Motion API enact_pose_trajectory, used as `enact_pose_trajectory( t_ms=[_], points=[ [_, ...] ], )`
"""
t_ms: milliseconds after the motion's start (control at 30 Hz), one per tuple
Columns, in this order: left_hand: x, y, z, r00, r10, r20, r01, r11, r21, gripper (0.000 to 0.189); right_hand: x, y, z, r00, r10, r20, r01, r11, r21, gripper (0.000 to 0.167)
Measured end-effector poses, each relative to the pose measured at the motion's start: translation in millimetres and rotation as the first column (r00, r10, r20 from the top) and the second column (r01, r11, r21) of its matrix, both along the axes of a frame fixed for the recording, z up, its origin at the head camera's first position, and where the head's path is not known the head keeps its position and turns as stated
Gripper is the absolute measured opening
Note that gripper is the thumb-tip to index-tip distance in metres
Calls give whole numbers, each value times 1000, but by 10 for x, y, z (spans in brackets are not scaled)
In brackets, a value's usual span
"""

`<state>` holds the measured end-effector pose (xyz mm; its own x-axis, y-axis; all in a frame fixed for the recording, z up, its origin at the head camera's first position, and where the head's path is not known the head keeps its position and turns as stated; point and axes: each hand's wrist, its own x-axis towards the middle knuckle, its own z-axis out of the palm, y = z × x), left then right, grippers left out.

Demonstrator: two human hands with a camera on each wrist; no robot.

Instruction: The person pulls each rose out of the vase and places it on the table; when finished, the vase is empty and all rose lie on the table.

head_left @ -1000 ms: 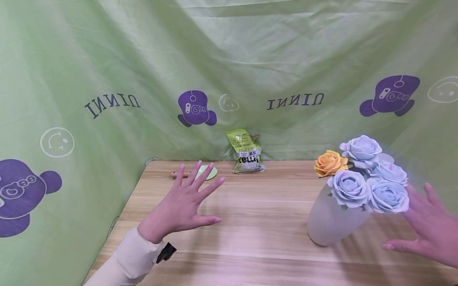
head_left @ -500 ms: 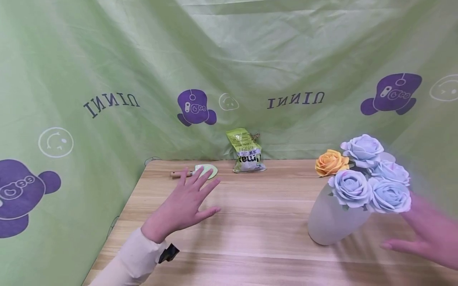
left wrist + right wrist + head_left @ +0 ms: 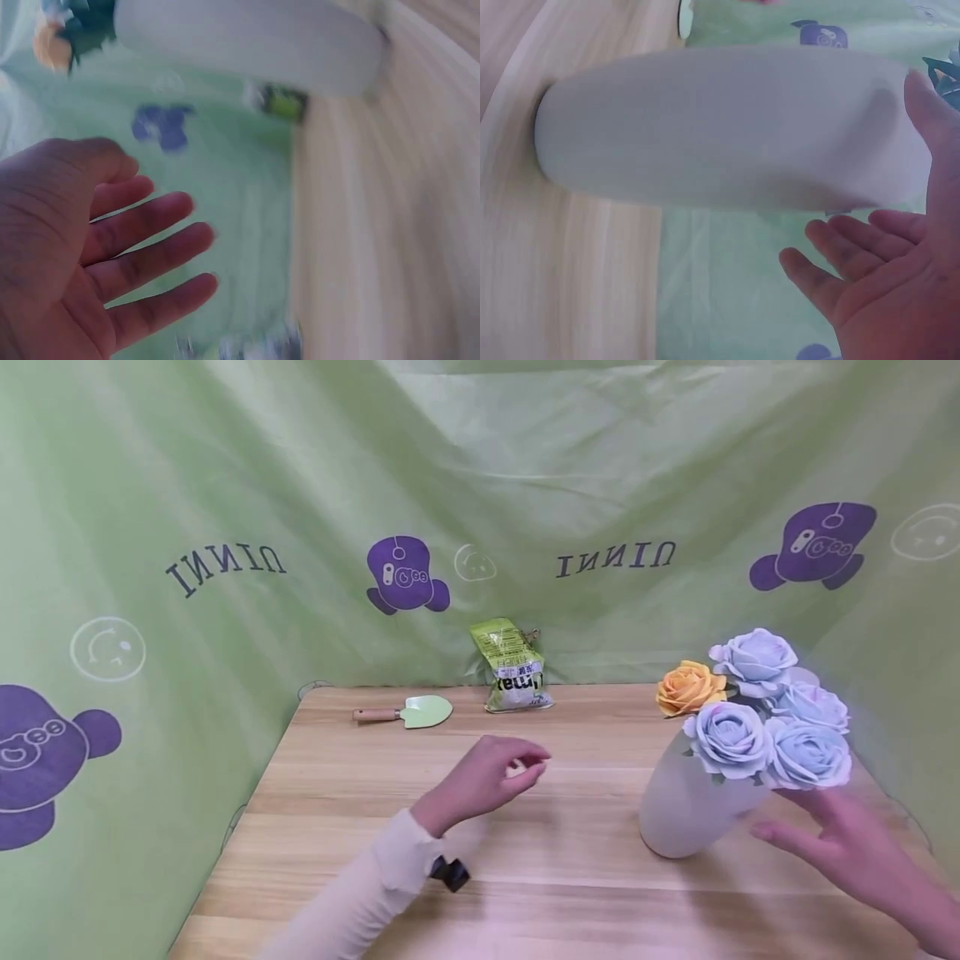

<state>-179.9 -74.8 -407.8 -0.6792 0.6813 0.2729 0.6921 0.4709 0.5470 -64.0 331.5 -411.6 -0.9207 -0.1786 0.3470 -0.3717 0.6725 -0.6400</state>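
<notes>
A tall white vase (image 3: 682,802) stands upright on the right part of the table, holding several pale blue roses (image 3: 806,756) and one orange rose (image 3: 688,687). My right hand (image 3: 843,835) is beside the vase on its right, thumb apart from the fingers, which are partly hidden behind the blooms. In the right wrist view that hand (image 3: 889,270) is loosely spread close to the vase's upper side and grips nothing. My left hand (image 3: 491,777) hovers over the middle of the table, left of the vase. Its relaxed fingers (image 3: 161,262) hold nothing in the left wrist view.
At the back left of the wooden table (image 3: 570,893) lies a small trowel (image 3: 427,712) with a pale green blade and wooden handle. A green and white plastic bag (image 3: 516,668) stands at the back edge. A green printed curtain (image 3: 570,460) hangs behind.
My left hand has moved right from near the trowel, its spread fingers relaxing and uncovering the trowel. My right hand has come left, closer to the vase. The vase stays in place.
</notes>
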Motion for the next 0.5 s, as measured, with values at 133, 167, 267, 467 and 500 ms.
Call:
enact_pose_trajectory(
  t_ms=[133, 167, 267, 467, 500],
  points=[
    [-4, 467, 221, 998, -51, 21, 49, 994, 94, 24, -26, -118, 13, 999, 40, -19, -41, 997, -70, 98],
    [0, 579, 287, 998, -55, 27, 52, 992, 112, 24, -37, -156, 16, 998, 47, -36, -50, 994, -92, 97],
    [1, 886, 457, 998, -50, 41, 42, 982, 185, 24, -62, -248, 33, 996, 57, -68, -67, 987, -147, 97],
    [3, 1271, 628, 993, -22, 116, -19, 940, 340, 27, -109, -339, 74, 996, 44, -79, -57, 984, -168, 97],
    [6, 1299, 639, 993, -14, 119, -29, 937, 347, 28, -121, -348, 82, 995, 43, -86, -57, 984, -166, 97]
  ],
)
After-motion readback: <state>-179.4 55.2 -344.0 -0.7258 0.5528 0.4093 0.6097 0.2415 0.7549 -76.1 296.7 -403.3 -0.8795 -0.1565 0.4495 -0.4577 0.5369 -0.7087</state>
